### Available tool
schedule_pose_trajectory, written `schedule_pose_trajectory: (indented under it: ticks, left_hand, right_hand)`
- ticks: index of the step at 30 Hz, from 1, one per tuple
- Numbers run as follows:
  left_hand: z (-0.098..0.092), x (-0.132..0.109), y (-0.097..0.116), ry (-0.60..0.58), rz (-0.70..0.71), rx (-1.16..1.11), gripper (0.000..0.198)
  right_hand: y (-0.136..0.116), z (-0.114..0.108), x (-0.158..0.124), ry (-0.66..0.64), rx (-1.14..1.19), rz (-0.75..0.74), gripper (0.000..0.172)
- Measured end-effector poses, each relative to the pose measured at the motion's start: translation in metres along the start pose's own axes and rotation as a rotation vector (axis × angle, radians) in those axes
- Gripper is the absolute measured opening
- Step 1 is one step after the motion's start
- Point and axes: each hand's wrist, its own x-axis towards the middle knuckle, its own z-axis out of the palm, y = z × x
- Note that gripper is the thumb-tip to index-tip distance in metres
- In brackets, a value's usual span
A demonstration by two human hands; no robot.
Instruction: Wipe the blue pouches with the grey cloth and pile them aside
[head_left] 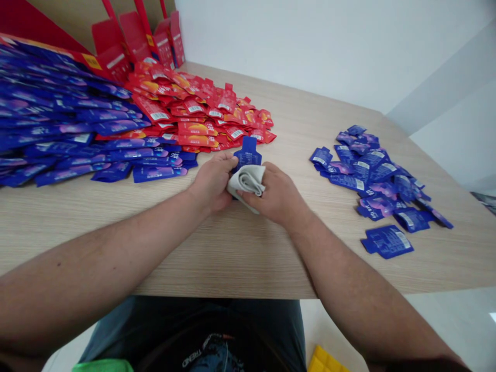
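Observation:
Over the middle of the table, my left hand grips a dark blue sachet by its left side, thumb on the printed face. My right hand is closed on a folded light grey cloth, which lies against the sachet and covers its lower part. The sachet's narrow tab points away from me. Left of my hands spreads a large heap of blue sachets, and beyond them a heap of red sachets. A smaller loose pile of blue sachets lies to the right.
Open red boxes stand at the back left, behind the heaps. The wooden table ends just in front of my body. A white wall rises behind it. Something yellow shows below the table edge.

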Motion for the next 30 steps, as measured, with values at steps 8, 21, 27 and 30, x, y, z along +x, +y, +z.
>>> schedule_pose_trajectory:
  ticks: [8, 21, 27, 30]
  left_hand:
    - [0.002, -0.003, 0.000, -0.011, 0.052, 0.041, 0.018]
    - [-0.002, 0.005, 0.003, 0.064, 0.094, 0.036, 0.022]
    - [-0.004, 0.008, 0.005, 0.034, 0.064, 0.048, 0.020]
    - [-0.002, 0.004, 0.001, -0.027, 0.071, 0.051, 0.016]
  right_hand:
    - [-0.005, -0.004, 0.000, -0.032, -0.086, 0.035, 0.027]
    - [-0.005, -0.001, 0.000, 0.009, -0.090, 0.065, 0.030]
    - [0.003, -0.012, 0.002, -0.094, -0.048, 0.104, 0.032]
    - [0.016, -0.018, 0.005, 0.090, 0.026, 0.134, 0.043]
